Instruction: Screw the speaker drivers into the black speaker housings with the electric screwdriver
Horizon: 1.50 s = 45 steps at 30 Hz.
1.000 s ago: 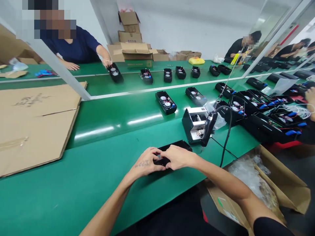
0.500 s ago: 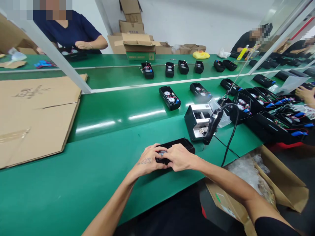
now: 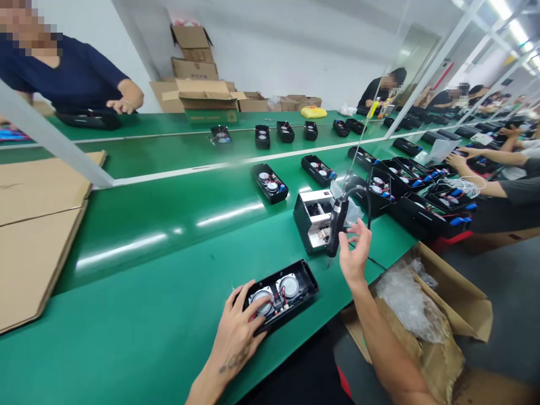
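An open black speaker housing (image 3: pixel 310 284) with two round silver speakers and red and black wires lies on the green bench. My left hand (image 3: pixel 240 318) grips its left end, fingers reaching over the rim onto the nearer speaker. My right hand (image 3: pixel 355 250) is raised, with fingers curved and apart, right beside a black electric screwdriver (image 3: pixel 337 225) that hangs bit down. Nothing shows between those fingers; whether a fingertip touches the tool I cannot tell. Just behind the screwdriver stands a black and silver screw feeder (image 3: pixel 313 222).
More open housings (image 3: pixel 270 183) stand along the line, with several crowded at the right (image 3: pixel 430 214). Flat cardboard (image 3: pixel 37 247) covers the left side. A carton with plastic bags (image 3: pixel 455 292) sits below the bench at right. Co-workers are across and to the right.
My right hand has left the housing and moved up and right to the screwdriver. My left hand stays on the housing, whose two speakers now show. The view has turned rightward.
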Each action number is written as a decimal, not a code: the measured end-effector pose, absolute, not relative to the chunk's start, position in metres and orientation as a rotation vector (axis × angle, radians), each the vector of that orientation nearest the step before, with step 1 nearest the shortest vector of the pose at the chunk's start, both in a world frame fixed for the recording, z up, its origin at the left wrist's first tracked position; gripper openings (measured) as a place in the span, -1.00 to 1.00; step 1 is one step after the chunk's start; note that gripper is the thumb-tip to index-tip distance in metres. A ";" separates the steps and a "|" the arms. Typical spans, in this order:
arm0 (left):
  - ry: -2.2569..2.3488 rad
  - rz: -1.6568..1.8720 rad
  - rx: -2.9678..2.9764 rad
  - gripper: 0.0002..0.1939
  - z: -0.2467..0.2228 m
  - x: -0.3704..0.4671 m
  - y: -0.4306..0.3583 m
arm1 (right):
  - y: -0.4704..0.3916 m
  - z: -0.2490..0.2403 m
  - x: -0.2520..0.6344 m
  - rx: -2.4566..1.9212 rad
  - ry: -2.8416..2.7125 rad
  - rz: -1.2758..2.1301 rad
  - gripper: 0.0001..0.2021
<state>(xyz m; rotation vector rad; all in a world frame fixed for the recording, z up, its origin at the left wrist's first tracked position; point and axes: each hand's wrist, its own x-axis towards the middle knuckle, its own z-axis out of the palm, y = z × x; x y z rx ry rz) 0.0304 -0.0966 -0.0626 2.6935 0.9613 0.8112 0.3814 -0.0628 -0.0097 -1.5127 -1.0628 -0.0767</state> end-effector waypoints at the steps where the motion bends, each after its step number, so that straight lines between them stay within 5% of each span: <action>1: 0.956 0.828 2.701 -0.78 -0.063 0.031 -0.097 | -0.057 -0.015 0.391 -1.556 -1.080 -0.012 -0.46; 11: 0.951 0.936 2.703 -0.81 -0.069 0.029 -0.091 | -0.069 -0.039 0.384 -1.294 -1.005 0.547 -0.65; 24: 0.919 1.006 2.910 -0.90 -0.061 0.037 -0.056 | -0.006 0.036 0.382 -1.223 -0.976 0.335 -0.75; 32: 0.925 1.110 2.887 -0.81 -0.077 0.040 -0.057 | -0.040 0.019 0.368 -1.279 -1.133 0.732 -0.72; 38: 1.097 0.981 2.798 -0.78 -0.076 0.051 -0.074 | -0.100 0.025 0.304 -0.819 -1.047 0.927 -0.43; 45: 1.129 0.949 2.771 -0.89 -0.075 0.055 -0.080 | -0.102 0.021 0.237 -0.602 -1.207 1.058 -0.57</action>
